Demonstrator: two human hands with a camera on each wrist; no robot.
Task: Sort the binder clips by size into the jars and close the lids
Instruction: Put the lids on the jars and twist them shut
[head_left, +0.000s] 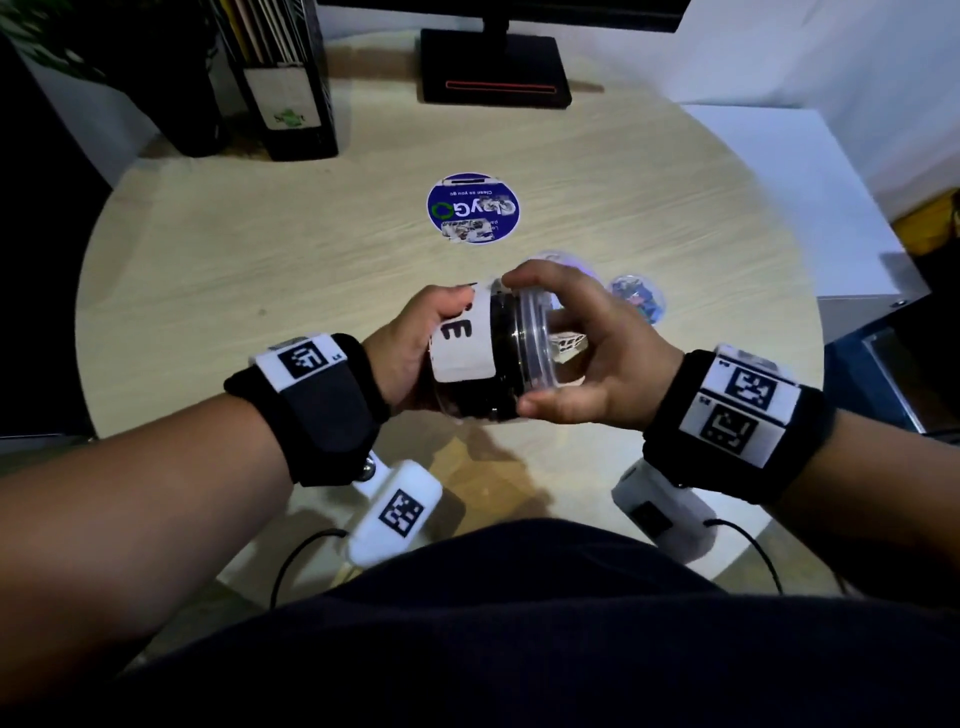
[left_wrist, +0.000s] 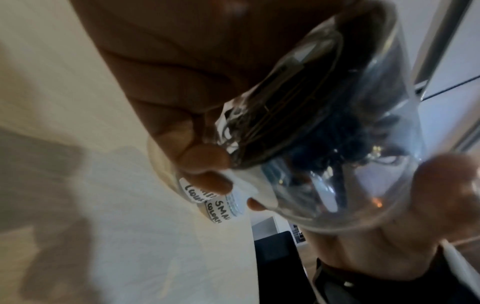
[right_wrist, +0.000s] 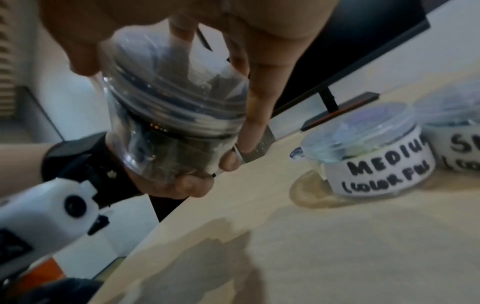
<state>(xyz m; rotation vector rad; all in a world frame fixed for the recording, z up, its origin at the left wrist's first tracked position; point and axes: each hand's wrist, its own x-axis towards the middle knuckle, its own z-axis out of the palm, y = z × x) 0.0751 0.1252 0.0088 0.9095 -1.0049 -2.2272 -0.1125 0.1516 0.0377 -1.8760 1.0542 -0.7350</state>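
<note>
Lid-closing step, by the look of it. Nearest: clear jar (head_left: 467, 358) held sideways above the bench (head_left: 260, 260), dark clips inside, white label w/ an "E" showing. Left hand (head_left: 410, 353) wrapped round jar body, firm grip. Right hand (head_left: 587, 348) cupped over the clear lid (head_left: 535, 338), fingers curled on its rim. Next, prob: twist lid tight, set jar down upright. Further out: 2 more jars standing closed, "MEDIUM COLORFUL" jar (right_wrist: 374, 162) and "SMALL" jar (right_wrist: 457, 139) just beside it. Total 3 jars, no loose clips in sight.

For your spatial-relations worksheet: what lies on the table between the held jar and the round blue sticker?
Bare tabletop, in the head view, between the jar and the sticker.
</note>
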